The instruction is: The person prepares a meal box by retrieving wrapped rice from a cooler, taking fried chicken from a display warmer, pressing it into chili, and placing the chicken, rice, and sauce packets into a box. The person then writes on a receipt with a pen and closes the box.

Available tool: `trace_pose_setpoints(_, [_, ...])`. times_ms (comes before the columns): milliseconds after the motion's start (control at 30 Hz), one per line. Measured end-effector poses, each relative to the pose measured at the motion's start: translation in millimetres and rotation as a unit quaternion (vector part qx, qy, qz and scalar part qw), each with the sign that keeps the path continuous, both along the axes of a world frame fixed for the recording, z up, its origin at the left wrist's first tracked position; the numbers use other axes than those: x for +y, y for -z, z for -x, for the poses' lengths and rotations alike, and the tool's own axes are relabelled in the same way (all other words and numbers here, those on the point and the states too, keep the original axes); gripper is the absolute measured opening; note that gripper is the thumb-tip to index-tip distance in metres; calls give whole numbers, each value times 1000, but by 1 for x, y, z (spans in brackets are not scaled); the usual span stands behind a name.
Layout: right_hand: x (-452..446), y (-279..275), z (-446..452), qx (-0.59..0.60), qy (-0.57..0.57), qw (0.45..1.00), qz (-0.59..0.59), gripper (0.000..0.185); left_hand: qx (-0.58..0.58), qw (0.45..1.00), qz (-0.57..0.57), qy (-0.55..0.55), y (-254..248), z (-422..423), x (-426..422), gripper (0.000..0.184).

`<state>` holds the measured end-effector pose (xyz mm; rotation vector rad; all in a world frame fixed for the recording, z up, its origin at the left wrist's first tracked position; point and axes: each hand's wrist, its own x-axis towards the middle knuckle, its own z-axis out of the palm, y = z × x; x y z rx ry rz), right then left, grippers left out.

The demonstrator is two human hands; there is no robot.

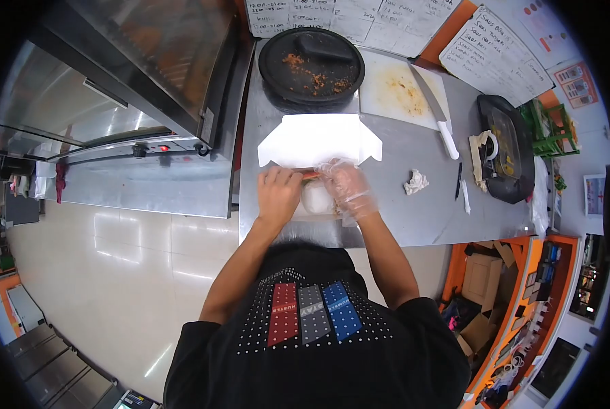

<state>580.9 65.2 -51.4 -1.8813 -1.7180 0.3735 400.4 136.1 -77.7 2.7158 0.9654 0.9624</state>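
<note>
A paper food box [318, 136] stands in front of me on the metal table, its white lid raised and folded back with side flaps spread. Inside lies a round white mound that looks like rice [318, 198]. My left hand [279, 194] is bare, its fingers curled over the box's left side near the lid hinge. My right hand [351, 191], in a clear loose plastic glove, bends over the right side, its fingertips partly hidden. Between both hands, at the box's far edge, shows a small orange-red strip [310, 175] that I cannot identify.
Behind the box sits a black lidded pot [311, 68] with brown crumbs on top. To its right are a stained cutting board [393, 92], a white-handled knife [447, 136], crumpled tissue [415, 182], a pen [459, 181] and a black tray [513, 153]. A glass warming cabinet [134, 88] stands left.
</note>
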Motion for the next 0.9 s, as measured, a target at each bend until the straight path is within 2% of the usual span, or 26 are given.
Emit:
trace_pose_setpoints(100, [1,-2,9,-86,20,996,14,14,-9,1000,6,-9,5,0,4,12])
trace_pose_setpoints(200, [-1,15,10,-86,9,995,-47,15,0,1000,13,-14,6,1,6,11])
trace_pose_setpoints(300, [-2,14,12,-128,14,991,-41,12,32,999,14,-12,7,3,6,14])
trace_pose_setpoints(500, [-2,-1,15,-164,1,986,32,18,81,996,33,-10,-9,6,-6,28])
trace_pose_setpoints(600, [-4,0,8,-129,-32,990,35,23,76,996,49,-5,-13,10,-11,33])
trace_pose_setpoints(700, [-15,-21,2,-24,-4,999,-44,25,48,996,67,-12,-22,16,-12,35])
trace_pose_setpoints(800, [-28,-31,-5,17,93,992,-82,21,-18,994,106,-24,-34,27,-13,33])
trace_pose_setpoints(900, [-40,-23,2,299,181,929,-124,19,-102,982,161,-5,-48,41,-20,29])
